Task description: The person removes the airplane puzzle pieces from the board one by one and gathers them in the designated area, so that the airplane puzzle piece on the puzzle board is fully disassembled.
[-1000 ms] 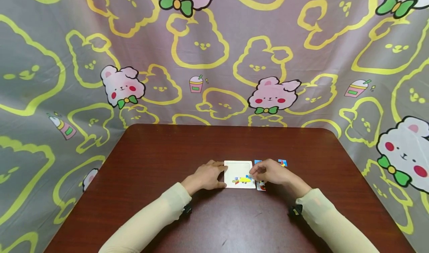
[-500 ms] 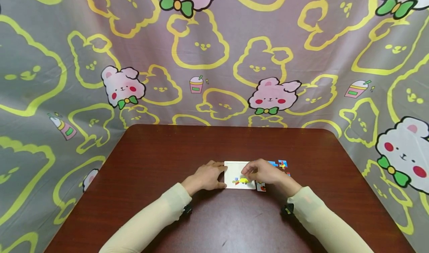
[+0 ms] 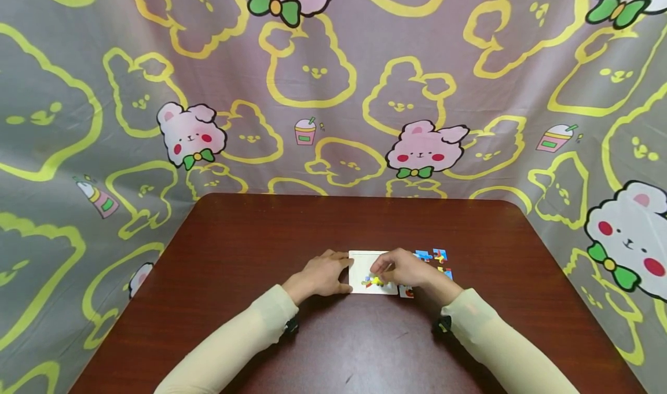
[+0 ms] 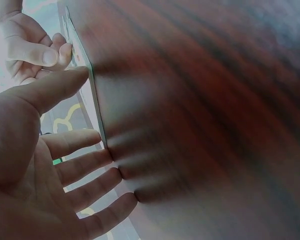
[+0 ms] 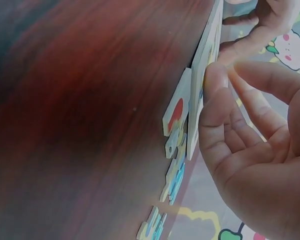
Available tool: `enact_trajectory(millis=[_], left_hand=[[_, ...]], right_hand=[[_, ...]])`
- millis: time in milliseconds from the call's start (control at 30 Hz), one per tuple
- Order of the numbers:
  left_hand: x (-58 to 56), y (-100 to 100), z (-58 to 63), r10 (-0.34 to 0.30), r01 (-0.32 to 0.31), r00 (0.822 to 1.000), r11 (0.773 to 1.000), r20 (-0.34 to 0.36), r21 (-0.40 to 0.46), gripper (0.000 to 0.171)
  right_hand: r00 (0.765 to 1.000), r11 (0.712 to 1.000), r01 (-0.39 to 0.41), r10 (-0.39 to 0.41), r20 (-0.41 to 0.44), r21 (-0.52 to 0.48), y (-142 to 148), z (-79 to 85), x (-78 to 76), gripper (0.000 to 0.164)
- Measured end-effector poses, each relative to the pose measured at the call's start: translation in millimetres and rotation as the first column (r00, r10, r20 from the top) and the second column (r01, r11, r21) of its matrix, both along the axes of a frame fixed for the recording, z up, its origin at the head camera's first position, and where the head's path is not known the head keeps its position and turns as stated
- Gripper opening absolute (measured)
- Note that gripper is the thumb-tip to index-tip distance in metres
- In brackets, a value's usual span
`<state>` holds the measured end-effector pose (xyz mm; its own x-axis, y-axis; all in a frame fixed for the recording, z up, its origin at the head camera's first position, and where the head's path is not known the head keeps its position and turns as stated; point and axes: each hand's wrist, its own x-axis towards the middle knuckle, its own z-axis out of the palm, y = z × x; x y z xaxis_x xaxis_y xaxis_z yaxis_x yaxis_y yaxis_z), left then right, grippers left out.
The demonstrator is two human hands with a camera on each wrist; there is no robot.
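Observation:
A white, square, framed jigsaw puzzle board (image 3: pixel 359 266) lies flat on the table. My left hand (image 3: pixel 320 273) rests at its left side, fingers spread and thumb apart, tips against or near the edge. Over the lower right of the board is my right hand (image 3: pixel 400 266), its fingers loosely bent. In the right wrist view its fingertips (image 5: pixel 215 77) reach the board's face beside the thumb; I see no piece between them. Yellow and red joined puzzle pieces (image 3: pixel 376 280) sit low on the board, partly covered by that hand.
Right of the board lie several loose puzzle pieces: a blue one (image 3: pixel 423 255), a blue and red one (image 3: pixel 440 255) and a white and red one (image 3: pixel 406 291) by the corner. The brown table (image 3: pixel 292 226) runs back to a patterned cloth (image 3: pixel 323 116).
My right hand has moved left from the board's right edge to over the pieces on it, uncovering more loose pieces at the right. My left hand has stayed put.

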<state>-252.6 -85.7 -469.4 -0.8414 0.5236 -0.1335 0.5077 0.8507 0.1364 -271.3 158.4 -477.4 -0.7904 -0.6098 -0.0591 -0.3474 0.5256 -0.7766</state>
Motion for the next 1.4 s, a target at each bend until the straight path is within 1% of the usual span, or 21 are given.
enact_trajectory(millis=[233,367,400,433,600,633,867,1100,1400], left_hand=[[0.0,0.0,-0.8,0.0,0.0,1.0,1.0,-0.001,0.001,0.069],[0.7,0.0,-0.1,0.002,-0.002,1.0,1.0,-0.004,0.003,0.069],[0.7,0.1,0.1,0.003,-0.002,1.0,1.0,-0.004,0.003,0.069],[0.9,0.1,0.4,0.003,-0.003,1.0,1.0,-0.004,0.003,0.069],[0.6,0.1,-0.1,0.001,-0.001,1.0,1.0,0.0,0.004,0.068],[0.5,0.2,-0.2,0.002,-0.002,1.0,1.0,0.001,0.003,0.068],[0.2,0.6,0.3,0.006,-0.006,1.0,1.0,0.003,0.0,0.069],[-0.3,0.8,1.0,-0.006,0.006,1.0,1.0,-0.018,-0.008,0.068],[1.1,1.3,3.3,-0.005,0.005,1.0,1.0,-0.011,-0.005,0.068]], right_hand=[[1.0,1.0,-0.016,0.016,-0.017,0.013,-1.9,1.6,1.3,0.016],[1.0,1.0,-0.02,0.02,-0.009,-0.002,-2.3,1.7,1.7,0.016],[1.0,1.0,-0.02,0.02,-0.003,-0.007,-3.4,5.6,4.3,0.016],[1.0,1.0,-0.021,0.021,0.002,-0.013,-3.4,5.7,4.3,0.016],[1.0,1.0,-0.013,0.013,0.008,-0.028,-3.4,5.0,3.4,0.015],[1.0,1.0,-0.012,0.012,0.003,-0.028,-2.5,0.9,0.8,0.015],[1.0,1.0,0.008,-0.008,-0.004,-0.011,-5.0,1.4,1.1,0.015],[0.999,1.0,0.026,-0.026,-0.032,-0.012,-5.8,-0.1,-0.7,0.019],[1.0,1.0,0.011,-0.011,-0.019,-0.012,-6.0,0.7,-1.1,0.018]])
